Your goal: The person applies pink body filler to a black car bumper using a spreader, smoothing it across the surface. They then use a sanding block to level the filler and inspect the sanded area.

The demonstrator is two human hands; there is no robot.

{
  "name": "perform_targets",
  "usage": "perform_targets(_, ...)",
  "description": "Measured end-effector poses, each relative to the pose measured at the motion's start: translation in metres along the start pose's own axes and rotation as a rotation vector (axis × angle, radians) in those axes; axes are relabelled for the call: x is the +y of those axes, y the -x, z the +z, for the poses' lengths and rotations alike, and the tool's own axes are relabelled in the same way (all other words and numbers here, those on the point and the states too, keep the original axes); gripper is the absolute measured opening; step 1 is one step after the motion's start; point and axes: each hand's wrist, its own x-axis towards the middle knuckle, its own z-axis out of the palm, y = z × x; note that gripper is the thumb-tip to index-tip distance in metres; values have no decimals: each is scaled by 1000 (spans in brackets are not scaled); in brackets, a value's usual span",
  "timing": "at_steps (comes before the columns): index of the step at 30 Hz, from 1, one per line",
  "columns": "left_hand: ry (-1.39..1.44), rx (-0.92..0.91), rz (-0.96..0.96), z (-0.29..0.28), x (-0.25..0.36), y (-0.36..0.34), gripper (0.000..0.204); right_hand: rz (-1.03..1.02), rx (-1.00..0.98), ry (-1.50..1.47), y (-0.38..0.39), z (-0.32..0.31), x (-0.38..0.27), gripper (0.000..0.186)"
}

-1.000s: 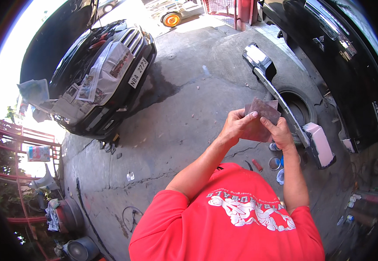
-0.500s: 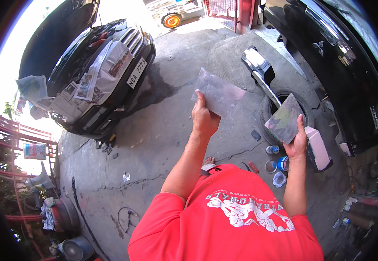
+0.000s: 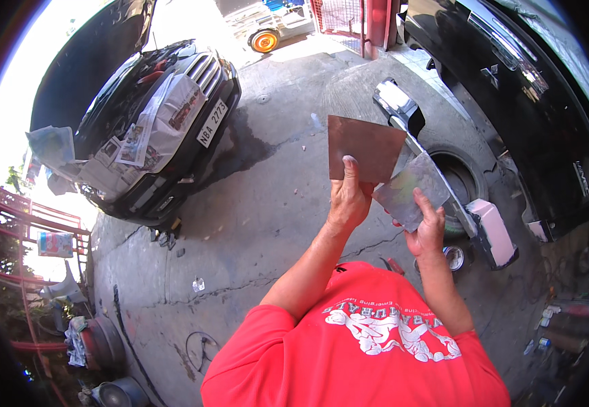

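My left hand point(image 3: 350, 202) grips a flat, square, reddish-brown sheet point(image 3: 368, 144) by its lower edge, thumb on top. In my right hand point(image 3: 427, 236) is a second flat, square sheet point(image 3: 408, 192), grey and smudged with a yellowish-green patch. The thumb lies over its face, and some fingertips show at its lower left edge. Both sheets are held up before me, the grey one's upper left side close to my left hand. I cannot tell whether they touch, or what they are made of.
Beyond my right hand stand a tyre point(image 3: 472, 178) and a long bumper part with a pink end point(image 3: 491, 230). A can point(image 3: 453, 258) sits beside them. A black car with newspaper point(image 3: 162, 112) over its front is at left; a dark vehicle body point(image 3: 511, 102) stands at right.
Both hands have come closer together, the right one moving left. The left hand's sheet has tilted and now looks brown instead of pale grey. Both sheets remain held.
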Motion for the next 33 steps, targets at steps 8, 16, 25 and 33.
perform_targets(8, -162, -235, 34, 5, -13, 9, 40, -53, 30, -63, -1, 12, -7, 24)
perform_targets(16, -307, -114, 14, 13, -15, 15, 27, -176, 55, 74, -7, 6, -27, 25)
perform_targets(25, -849, -540, -198, 13, 30, 20, 45, -142, -135, 286, -6, -3, -59, 30)
perform_targets(33, -954, -860, -743, -15, 32, -3, 62, -180, -321, 585, 1, 2, -50, 24)
